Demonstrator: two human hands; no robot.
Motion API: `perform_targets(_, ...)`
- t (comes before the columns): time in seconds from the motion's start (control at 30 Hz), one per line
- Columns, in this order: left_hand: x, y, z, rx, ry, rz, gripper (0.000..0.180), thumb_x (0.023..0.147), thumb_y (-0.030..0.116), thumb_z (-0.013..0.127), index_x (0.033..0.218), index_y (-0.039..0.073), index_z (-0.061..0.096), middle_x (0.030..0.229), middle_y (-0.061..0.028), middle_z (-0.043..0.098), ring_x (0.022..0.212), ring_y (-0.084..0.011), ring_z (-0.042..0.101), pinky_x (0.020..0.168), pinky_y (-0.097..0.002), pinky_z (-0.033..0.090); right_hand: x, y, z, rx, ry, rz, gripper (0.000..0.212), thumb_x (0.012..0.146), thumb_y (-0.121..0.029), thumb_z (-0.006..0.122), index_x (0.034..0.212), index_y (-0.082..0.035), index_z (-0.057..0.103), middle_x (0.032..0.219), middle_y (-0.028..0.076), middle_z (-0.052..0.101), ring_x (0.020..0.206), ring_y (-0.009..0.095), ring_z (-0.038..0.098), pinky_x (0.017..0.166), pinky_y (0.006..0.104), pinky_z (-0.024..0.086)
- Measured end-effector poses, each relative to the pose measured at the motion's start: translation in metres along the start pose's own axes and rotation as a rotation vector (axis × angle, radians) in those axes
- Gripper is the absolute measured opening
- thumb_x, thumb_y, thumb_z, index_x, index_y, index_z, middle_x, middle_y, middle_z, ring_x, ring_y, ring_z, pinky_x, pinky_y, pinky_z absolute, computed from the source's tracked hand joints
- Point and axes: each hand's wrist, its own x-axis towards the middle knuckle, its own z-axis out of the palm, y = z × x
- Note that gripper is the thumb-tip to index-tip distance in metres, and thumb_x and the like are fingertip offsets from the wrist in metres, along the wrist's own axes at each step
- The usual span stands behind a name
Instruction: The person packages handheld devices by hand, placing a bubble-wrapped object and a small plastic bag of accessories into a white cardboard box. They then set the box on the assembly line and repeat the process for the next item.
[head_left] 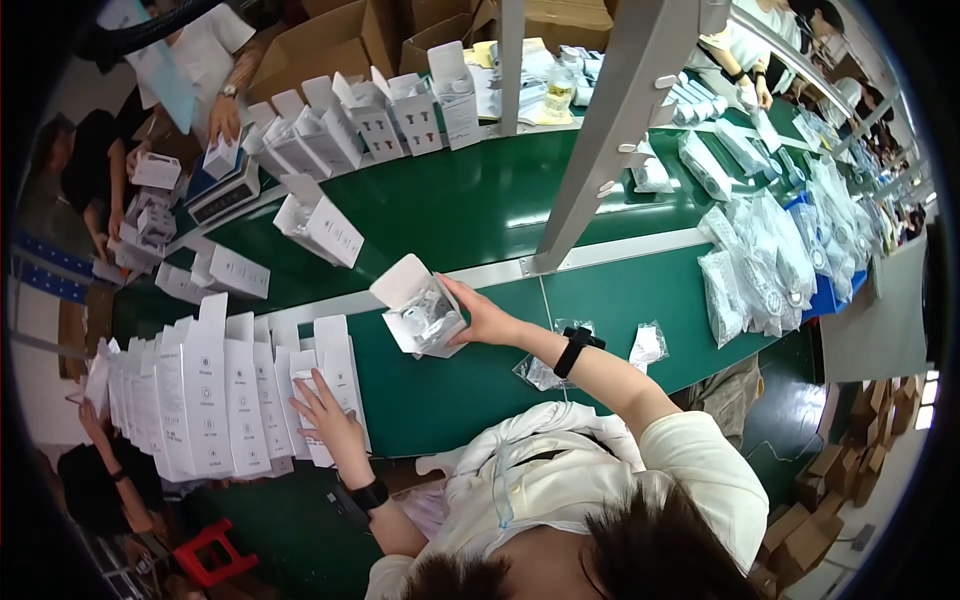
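Observation:
My right hand grips an open white carton by its right side, above the green table. The carton's flap stands up, and clear plastic-bagged parts show inside it. At the left, my left hand lies with its fingers spread against the last of a row of upright white boxes. My left palm is turned away, so its contact with the box is partly hidden. Small clear bags with white pieces lie on the table beyond my right forearm, and another bag is partly under it.
A grey metal post rises from the rail behind the table. Open cartons stand on the green conveyor beyond. At the right, bagged parts pile around a blue bin. Co-workers' hands are at the far left. A red stool stands below.

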Motion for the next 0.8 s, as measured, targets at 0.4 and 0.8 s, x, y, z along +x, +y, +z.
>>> perform_targets(0.4,-0.004,0.156,0.031,-0.373,-0.199,0.139,0.077,0.073,0.027,0.066,0.135,0.01,0.023,0.131,-0.0233,0.027,0.111,-0.0404,0.037,0.091,-0.0399,0.035,0.074,0.053,-0.084,-0.209,0.632,0.073,0.1,0.06,-0.009,0.075,0.138,-0.011,0.012,0.133,0.015,0.027,0.124,0.029,0.029,0.101,0.0339,0.027)
perform_targets(0.8,0.035,0.137,0.094,-1.659,-0.645,-0.037,0.061,0.081,0.015,0.058,0.132,0.005,0.026,0.116,-0.0129,0.048,0.104,-0.0195,0.048,0.087,-0.0276,0.038,-0.189,-0.011,-0.036,-0.597,0.276,0.42,0.056,0.065,-0.018,0.07,0.116,-0.011,0.05,0.114,0.012,0.047,0.109,0.03,0.041,0.09,0.0405,0.036)
